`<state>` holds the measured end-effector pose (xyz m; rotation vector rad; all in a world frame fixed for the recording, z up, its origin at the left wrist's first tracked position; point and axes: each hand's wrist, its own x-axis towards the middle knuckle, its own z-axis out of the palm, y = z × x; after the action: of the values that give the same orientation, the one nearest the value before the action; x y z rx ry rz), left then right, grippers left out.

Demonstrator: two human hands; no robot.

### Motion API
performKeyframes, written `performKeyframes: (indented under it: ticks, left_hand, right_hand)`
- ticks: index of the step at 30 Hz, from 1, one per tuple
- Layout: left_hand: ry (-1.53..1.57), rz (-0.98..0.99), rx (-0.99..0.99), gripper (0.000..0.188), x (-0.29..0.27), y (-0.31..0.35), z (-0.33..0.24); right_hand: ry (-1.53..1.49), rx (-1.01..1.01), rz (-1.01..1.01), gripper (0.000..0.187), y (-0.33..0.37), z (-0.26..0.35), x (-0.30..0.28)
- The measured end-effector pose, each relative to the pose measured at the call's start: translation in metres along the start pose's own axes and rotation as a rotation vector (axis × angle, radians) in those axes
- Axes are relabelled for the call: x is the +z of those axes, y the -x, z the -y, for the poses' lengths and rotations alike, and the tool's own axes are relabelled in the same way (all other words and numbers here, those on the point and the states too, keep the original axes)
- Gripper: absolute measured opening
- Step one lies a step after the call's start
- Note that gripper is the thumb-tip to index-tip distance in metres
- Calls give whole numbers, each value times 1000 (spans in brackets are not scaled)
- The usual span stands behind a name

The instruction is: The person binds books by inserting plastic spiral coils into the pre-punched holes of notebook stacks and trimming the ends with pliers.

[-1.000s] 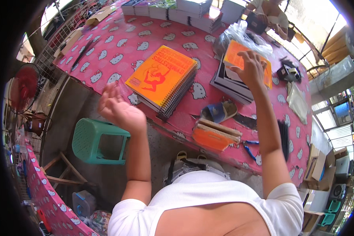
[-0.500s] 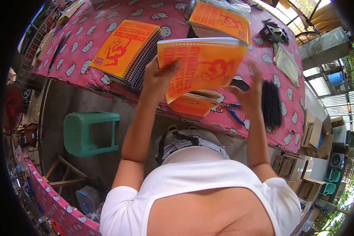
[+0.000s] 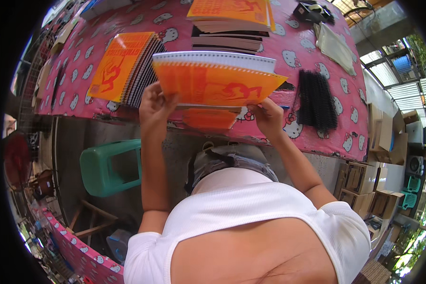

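Observation:
My left hand (image 3: 156,105) grips the left end of an orange-covered notebook (image 3: 213,83), thumb on its cover. My right hand (image 3: 268,118) pinches the lower right corner. A row of punched holes runs along the notebook's upper edge, with white pages showing behind the cover; no coil shows in it. Below it, at the table's near edge, lies an orange item (image 3: 208,119), mostly covered by the notebook. Left of my left hand is a stack of coil-bound orange notebooks (image 3: 118,68). Black plastic binding coils (image 3: 317,100) lie in a bundle right of my right hand.
Behind the held notebook stands a stack of orange-covered notebooks (image 3: 229,14). A black device (image 3: 312,12) and clear plastic sleeves (image 3: 335,49) lie at the far right of the pink-covered table (image 3: 175,35). A green stool (image 3: 110,168) stands at left; cardboard boxes (image 3: 359,179) are at right.
My right hand has come in to the notebook and taken its lower corner. The notebook has tilted so its cover looks foreshortened. My view has shifted a little.

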<state>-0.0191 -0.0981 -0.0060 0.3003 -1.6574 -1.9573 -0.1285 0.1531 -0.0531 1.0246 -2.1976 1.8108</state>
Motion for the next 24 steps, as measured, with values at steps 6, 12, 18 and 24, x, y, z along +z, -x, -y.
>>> performKeyframes:
  ticks: [6,12,18,24]
  left_hand:
    - [-60,1,106,42,12,0,-3]
    - [-45,-186,32,71,-11,23,11]
    - [24,-187,-35,74,36,35,44]
    - [-291,-321,19,63,23,28,16]
  right_hand:
    - [111,-5,33,22,9,-17,0]
    - [270,136,261,51,29,-33,-16]
    - [-59,105,109,69,27,4,0]
    - [706,98,-186,22,-62,-84,-163]
